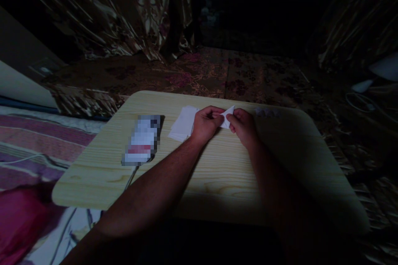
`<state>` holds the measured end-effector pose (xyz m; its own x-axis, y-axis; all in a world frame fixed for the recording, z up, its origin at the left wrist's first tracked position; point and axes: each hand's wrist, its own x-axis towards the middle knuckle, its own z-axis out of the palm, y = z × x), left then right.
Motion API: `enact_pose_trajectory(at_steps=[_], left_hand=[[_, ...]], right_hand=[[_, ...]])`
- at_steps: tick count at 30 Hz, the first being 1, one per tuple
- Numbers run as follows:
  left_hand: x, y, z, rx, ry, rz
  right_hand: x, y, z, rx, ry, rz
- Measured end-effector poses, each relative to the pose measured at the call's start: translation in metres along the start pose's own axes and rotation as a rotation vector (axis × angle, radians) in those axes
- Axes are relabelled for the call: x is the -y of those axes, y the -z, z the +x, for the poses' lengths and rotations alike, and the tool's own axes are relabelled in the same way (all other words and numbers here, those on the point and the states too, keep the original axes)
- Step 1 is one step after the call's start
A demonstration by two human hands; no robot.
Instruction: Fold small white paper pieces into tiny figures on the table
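Observation:
Between my two hands is a small piece of folded white paper (227, 119) with a pointed top corner, held a little above the table. My left hand (207, 124) pinches its left side between thumb and fingers. On the other side, my right hand (244, 124) grips it with the thumb on the near face. A stack of white paper sheets (183, 122) lies on the table just left of my left hand, its edges uneven. Beyond my right hand sits a row of several small pale folded pieces (266, 112), dim in the shadow.
The light wooden table (217, 165) has rounded corners. At its left lies a phone (143, 138), blurred out, with a cable (131, 177) running off the near edge. Patterned curtains (149, 12) hang behind, and a striped bedspread (37, 132) is at left.

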<state>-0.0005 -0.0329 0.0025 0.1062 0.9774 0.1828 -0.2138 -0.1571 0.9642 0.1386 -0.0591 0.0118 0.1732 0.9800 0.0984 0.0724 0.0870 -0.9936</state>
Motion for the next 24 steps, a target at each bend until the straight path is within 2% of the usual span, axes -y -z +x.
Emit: enact_pose_trajectory(at_steps=[14, 24], left_hand=[[-0.002, -0.002, 0.0, -0.024, 0.004, -0.004], [-0.007, -0.003, -0.002, -0.026, 0.045, -0.031]], right_hand=[[0.0, -0.001, -0.001, -0.014, 0.007, 0.0], [-0.012, 0.004, 0.003, -0.006, 0.048, 0.076]])
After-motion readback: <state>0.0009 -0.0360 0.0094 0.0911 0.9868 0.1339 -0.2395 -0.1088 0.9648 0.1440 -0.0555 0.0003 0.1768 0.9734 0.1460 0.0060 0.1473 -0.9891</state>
